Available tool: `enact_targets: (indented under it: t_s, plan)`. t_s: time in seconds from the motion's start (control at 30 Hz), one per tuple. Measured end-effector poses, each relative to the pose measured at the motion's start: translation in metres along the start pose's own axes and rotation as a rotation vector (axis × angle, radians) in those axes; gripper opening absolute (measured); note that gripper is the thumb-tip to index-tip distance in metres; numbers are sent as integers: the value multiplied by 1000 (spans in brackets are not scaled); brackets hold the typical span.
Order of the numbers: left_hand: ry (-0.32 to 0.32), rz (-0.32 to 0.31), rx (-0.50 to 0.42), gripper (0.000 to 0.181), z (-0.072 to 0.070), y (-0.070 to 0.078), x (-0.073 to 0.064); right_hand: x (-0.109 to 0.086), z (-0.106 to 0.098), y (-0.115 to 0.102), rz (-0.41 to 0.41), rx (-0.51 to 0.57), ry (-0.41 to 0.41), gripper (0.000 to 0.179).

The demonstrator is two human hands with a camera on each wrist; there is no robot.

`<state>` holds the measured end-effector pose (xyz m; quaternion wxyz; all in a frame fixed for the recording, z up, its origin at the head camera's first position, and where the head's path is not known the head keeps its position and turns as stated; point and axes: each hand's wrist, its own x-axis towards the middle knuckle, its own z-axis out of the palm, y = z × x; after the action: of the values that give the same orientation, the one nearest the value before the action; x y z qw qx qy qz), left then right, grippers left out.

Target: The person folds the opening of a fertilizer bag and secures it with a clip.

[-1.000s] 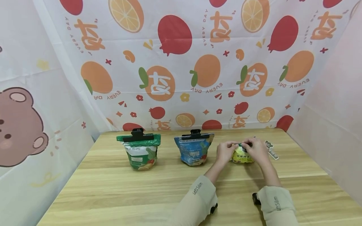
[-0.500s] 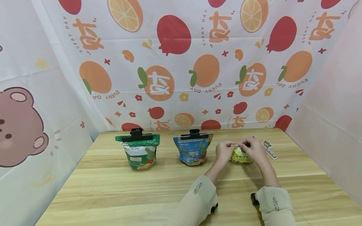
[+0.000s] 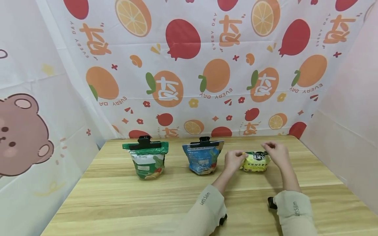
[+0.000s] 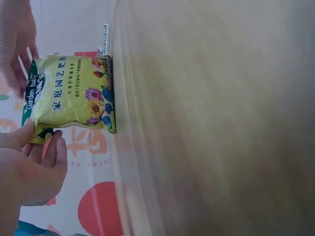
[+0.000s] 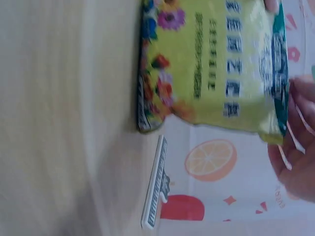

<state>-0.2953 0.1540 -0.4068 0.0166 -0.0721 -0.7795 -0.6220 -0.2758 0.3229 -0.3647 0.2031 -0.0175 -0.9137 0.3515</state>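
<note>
A yellow packet of garden fertilizer (image 3: pixel 255 163) with a dark green top strip and printed flowers stands upright on the table's right side. My left hand (image 3: pixel 234 161) pinches its top left corner between thumb and fingers, also plain in the left wrist view. Near the top right corner is my right hand (image 3: pixel 277 154), its fingers loosely bent with nothing between them. Past the packet in the right wrist view lies a white strip (image 5: pixel 156 187) with ruler-like marks and a small bear figure. The right hand hides most of this strip in the head view.
Left of the hands stand a blue bag (image 3: pixel 202 160) and a green bag (image 3: pixel 149 164), each with a black clip across its top. The wooden table (image 3: pixel 124 206) meets a fruit-printed cloth (image 3: pixel 189 82) at the back, with pale cloth on both sides.
My right hand has come off the packet's top edge and moved right, uncovering its label. The left hand has slid to the top left corner. The packet's top now looks spread flat.
</note>
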Motion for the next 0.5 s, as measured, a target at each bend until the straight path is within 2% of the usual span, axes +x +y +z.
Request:
enact_targets:
  t_s: [0.1,0.2,0.4,0.5]
  plan:
    - [13,-16,-13,12,-1,0,-1,8,-10,8,106,10,86,31]
    - [23,-28,-20,11,-1,2,-1,17,-18,17,209,10,132,31]
    - [11,-12,-23,14,2,4,1,29,-28,41,361,-51,110,35]
    - [4,-17,-58,15,5,6,1,29,-29,52,424,-83,89,37]
